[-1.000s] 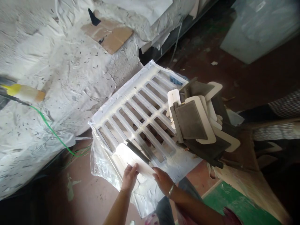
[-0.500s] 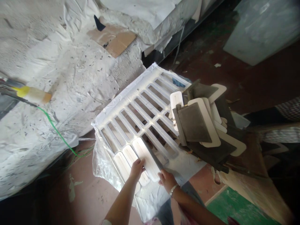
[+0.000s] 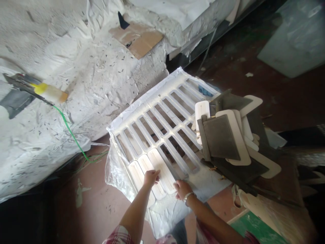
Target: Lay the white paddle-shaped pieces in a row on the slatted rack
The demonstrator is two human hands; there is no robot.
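Hands low at 6 o'clock of the white slotted grid, on a plastic sheet over the reddish floor. Left hand flat, grip wide, fingertips pressing the white rounded strips, 3 of them side by side in the grid's near slots. Right hand, with a metal bangle at the wrist, just at 3 o'clock of those strips, fingers curled loosely on the grid's near edge; grip holding nothing that shows. Pile of dark plates and white rounded pieces at 3 o'clock of the grid, overlapping its right edge. Yellow-tipped tool with a green cord at 9 o'clock, on the white crumpled worktop. Cardboard scrap at 12 o'clock.
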